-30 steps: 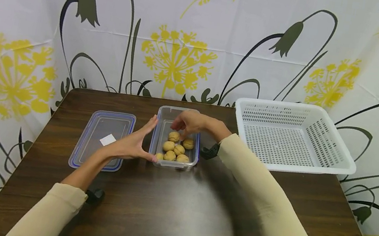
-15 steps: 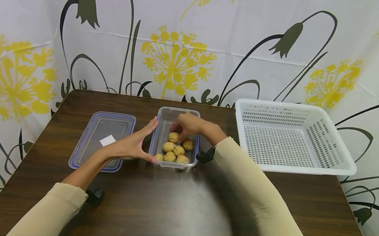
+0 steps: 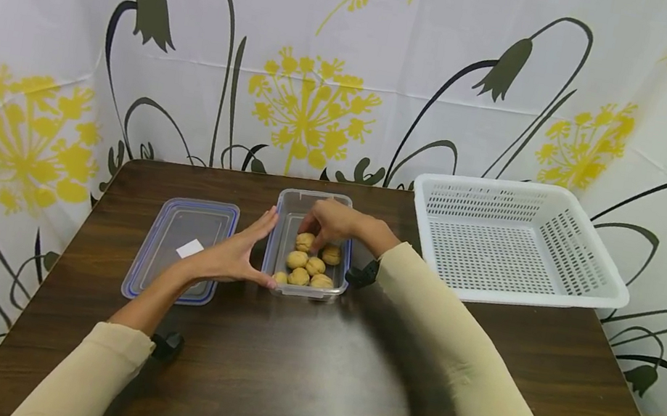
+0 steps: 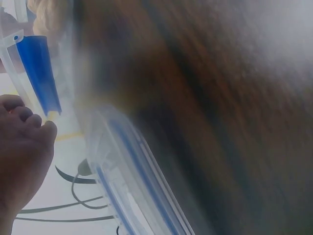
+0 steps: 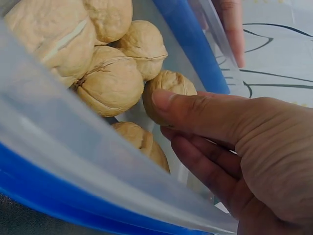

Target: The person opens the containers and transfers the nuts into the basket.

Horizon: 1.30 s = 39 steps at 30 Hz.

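Note:
A clear plastic food container (image 3: 309, 293) stands upright near the back of the table, its near part filled with several walnuts (image 5: 110, 81). My right hand (image 3: 336, 222) reaches inside over the right rim. Its thumb and fingers pinch one walnut (image 5: 164, 93), which sits beside the others in the right wrist view. My left hand (image 3: 236, 254) braces the container's left side, thumb at the near left corner and straight fingers spread up towards the rim. In the left wrist view, that hand (image 4: 24, 147) shows beside the blue-edged wall.
A clear lid (image 3: 177, 233) with a blue seal and a white label (image 3: 190, 247) lies left of the container, partly under the left forearm. At the back right stands a white perforated basket (image 3: 517, 298). Patterned fabric (image 3: 336, 32) hangs behind the dark wooden table (image 3: 302, 394).
My right hand has shifted slightly left and its fingers have settled around a walnut in the container. The left hand keeps its place against the container.

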{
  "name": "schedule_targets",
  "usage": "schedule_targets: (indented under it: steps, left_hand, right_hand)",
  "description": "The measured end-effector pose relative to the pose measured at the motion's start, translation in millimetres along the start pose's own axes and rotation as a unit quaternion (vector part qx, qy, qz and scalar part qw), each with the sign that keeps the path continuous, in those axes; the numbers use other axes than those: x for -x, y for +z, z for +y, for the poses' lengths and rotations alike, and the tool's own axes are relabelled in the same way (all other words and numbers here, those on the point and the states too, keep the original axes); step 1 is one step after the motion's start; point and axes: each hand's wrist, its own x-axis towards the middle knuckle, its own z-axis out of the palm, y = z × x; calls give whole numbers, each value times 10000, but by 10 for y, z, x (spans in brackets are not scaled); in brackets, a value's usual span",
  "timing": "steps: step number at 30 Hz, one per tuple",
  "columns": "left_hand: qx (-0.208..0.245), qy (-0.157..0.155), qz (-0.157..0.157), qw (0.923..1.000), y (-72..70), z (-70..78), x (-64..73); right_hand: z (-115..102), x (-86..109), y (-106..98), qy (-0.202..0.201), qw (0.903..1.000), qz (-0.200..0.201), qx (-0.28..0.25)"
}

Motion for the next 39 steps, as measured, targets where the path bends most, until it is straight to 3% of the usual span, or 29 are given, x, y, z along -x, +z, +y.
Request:
schedule_targets:
  steps: [10, 17, 28, 39]
  left_hand:
    - [-72, -13, -3, 10000, -16, 34, -5]
    - [-89, -49, 38, 9999, -29, 39, 5]
    - [-121, -8, 6, 9999, -11, 26, 6]
    - [-203, 73, 29, 9998, -7, 31, 12]
  right_hand:
    - [34, 75, -56, -65, 9976, 144, -678]
    - [47, 177, -166, -361, 9918, 387, -1163]
    - [35, 472, -407, -632, 9821, 656, -1651]
    - [61, 853, -621, -553, 9750, 833, -1986]
